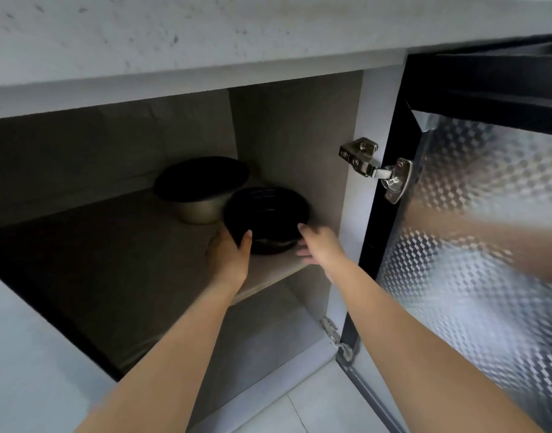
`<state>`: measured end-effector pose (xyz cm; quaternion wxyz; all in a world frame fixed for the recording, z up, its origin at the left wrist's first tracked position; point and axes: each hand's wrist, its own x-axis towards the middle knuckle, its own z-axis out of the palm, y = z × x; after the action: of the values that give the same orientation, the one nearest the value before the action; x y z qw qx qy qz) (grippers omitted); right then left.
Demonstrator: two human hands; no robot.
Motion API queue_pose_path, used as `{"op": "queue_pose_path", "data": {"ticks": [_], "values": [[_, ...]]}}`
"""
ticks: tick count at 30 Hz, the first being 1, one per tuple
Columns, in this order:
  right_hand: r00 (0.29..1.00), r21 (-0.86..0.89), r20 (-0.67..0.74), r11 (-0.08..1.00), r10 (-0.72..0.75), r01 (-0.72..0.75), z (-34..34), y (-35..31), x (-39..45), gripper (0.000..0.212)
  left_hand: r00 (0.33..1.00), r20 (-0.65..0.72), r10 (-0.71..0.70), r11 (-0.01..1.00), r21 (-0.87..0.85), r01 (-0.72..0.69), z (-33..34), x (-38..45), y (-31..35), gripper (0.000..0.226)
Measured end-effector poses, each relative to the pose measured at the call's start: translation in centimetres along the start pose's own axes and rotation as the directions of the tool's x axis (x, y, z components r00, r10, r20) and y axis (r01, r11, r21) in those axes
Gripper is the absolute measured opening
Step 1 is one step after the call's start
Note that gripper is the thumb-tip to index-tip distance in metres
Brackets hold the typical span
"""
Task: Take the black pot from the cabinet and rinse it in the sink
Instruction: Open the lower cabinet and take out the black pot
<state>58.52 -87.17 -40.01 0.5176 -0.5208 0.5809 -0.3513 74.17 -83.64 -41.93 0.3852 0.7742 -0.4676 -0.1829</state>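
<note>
The black pot (266, 214) is round with ridged inner walls and sits near the front right corner of the upper cabinet shelf (112, 260). My left hand (229, 257) grips its left rim, thumb over the edge. On the other side, my right hand (320, 245) holds the right rim, fingers against the wall of the pot. The pot tilts slightly toward me. Its base is partly hidden by both hands.
A metal bowl with a dark inside (201, 189) stands just behind the pot, close to it. The cabinet door (474, 229) with patterned glass hangs open at the right, on steel hinges (374, 167). A grey countertop edge (206, 42) overhangs the opening. Pale floor tiles (299, 407) lie below.
</note>
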Motion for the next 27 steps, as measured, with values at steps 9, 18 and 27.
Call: {"op": "queue_pose_path", "data": {"ticks": [9,18,27], "values": [[0.993,0.065,0.061,0.993,0.098,-0.102,1.8,0.5,1.8,0.049,1.000,0.001,0.009,0.998,-0.070,-0.009,1.9,2.0,-0.4,0.061],[0.995,0.201,0.016,0.975,0.098,-0.099,1.8,-0.1,1.5,0.041,0.997,0.061,0.054,0.989,-0.143,-0.045,1.7,1.0,-2.1,0.070],[0.995,0.109,-0.026,0.990,0.097,-0.094,0.0,1.4,-1.2,0.049,0.988,0.143,0.049,0.980,-0.200,-0.020,-0.4,-1.2,-2.1,0.060]]}}
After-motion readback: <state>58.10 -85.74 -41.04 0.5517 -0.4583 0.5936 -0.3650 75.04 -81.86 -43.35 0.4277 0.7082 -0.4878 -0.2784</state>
